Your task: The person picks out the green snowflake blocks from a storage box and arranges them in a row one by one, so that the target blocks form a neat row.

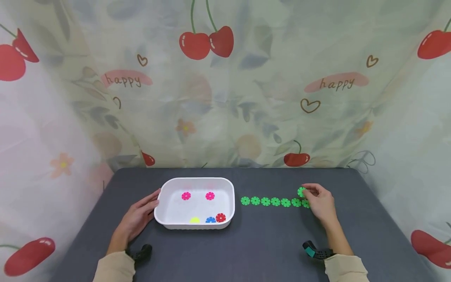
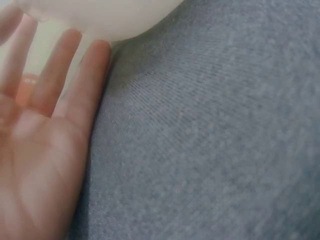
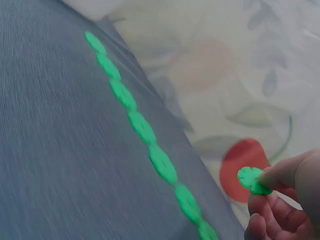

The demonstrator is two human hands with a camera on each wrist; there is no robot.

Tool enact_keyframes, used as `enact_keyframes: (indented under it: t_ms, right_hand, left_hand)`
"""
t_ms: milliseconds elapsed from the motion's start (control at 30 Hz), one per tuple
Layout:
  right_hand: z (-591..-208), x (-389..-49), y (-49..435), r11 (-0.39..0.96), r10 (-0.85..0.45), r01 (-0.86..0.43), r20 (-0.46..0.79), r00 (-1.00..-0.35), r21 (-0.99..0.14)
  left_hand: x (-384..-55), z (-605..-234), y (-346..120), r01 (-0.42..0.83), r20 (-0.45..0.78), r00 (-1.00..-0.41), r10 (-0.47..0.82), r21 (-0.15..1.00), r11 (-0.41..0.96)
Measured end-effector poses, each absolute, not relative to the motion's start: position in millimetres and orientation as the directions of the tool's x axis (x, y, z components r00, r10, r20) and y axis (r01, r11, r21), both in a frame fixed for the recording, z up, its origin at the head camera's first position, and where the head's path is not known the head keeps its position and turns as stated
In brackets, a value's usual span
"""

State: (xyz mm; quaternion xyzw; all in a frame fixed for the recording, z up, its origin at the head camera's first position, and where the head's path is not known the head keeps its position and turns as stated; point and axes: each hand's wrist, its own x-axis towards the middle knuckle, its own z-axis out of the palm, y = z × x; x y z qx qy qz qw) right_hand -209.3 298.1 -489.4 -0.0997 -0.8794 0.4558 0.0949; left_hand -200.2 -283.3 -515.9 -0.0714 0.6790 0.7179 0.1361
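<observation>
A white plastic tub (image 1: 194, 226) stands left of centre on the table. My left hand (image 1: 138, 214) rests its fingertips against the tub's left side, fingers nearly straight in the left wrist view, where the tub's wall (image 2: 125, 20) shows at the top. Between thumb and fingers my right hand (image 1: 321, 203) pinches a green snowflake disc (image 3: 250, 178), held up off the table. Below it runs a row of several green snowflake discs (image 1: 275, 201), lying edge to edge; the fingers partly hide its right end in the head view.
Inside the tub lie two pink discs (image 1: 186, 196), a red disc (image 1: 220, 217), a blue disc (image 1: 210, 220) and a yellow disc (image 1: 195, 220). A dark grey cloth covers the table (image 1: 264, 243). Behind it hangs a printed curtain (image 1: 225, 98).
</observation>
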Motion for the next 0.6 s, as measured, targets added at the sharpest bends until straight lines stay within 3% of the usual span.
enact_keyframes:
  t_ms: [400, 600]
  right_hand:
    - [-490, -196, 366, 0.661, 0.387, 0.258, 0.025, -0.922, -0.704]
    - [-495, -192, 395, 0.717, 0.378, 0.26, 0.047, -0.925, -0.647]
  left_hand:
    - [-200, -511, -283, -0.284, -0.279, -0.952, 0.128, 0.959, -0.017]
    - [-202, -509, -282, -0.307, -0.305, -0.945, 0.118, 0.952, 0.005]
